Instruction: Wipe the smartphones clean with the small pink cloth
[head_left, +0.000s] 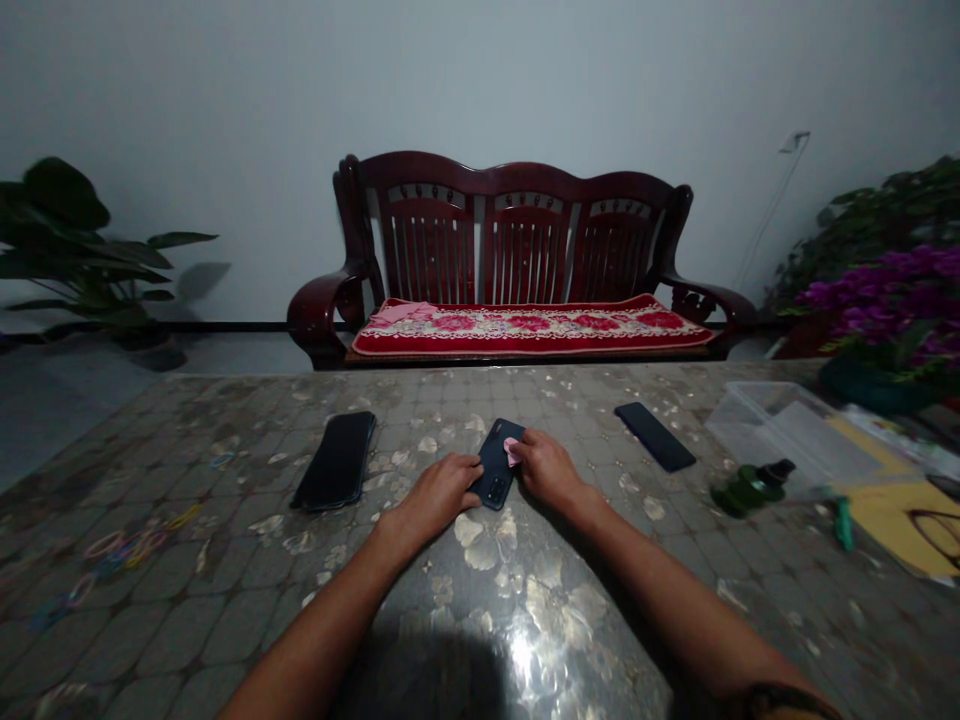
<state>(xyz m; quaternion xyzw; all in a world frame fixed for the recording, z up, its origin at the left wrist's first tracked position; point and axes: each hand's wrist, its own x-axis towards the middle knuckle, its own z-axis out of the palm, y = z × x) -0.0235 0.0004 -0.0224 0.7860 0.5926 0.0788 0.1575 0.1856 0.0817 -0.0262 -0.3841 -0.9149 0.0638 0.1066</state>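
Observation:
A dark smartphone (pixel 493 468) lies back side up on the patterned table, its camera block at the near end. My left hand (pixel 445 484) grips its left edge, fingers and thumb closed on it. Pinched in my right hand (pixel 547 466) is a small pink cloth (pixel 511 451), which rests against the phone's back near the right edge. To the left lies a black phone or wallet-style case (pixel 335 461), a little apart from my left hand. Farther right is another flat dark object (pixel 655 436), possibly a phone case or phone; its kind is unclear.
Several coloured rubber bands (pixel 131 548) lie at the left. On the right are a green spray bottle (pixel 750 488), a clear plastic box (pixel 780 420), a yellow envelope (pixel 892 520), glasses and a flower pot (pixel 862 380). Behind the table (pixel 247 440) stands a wooden bench (pixel 510 200).

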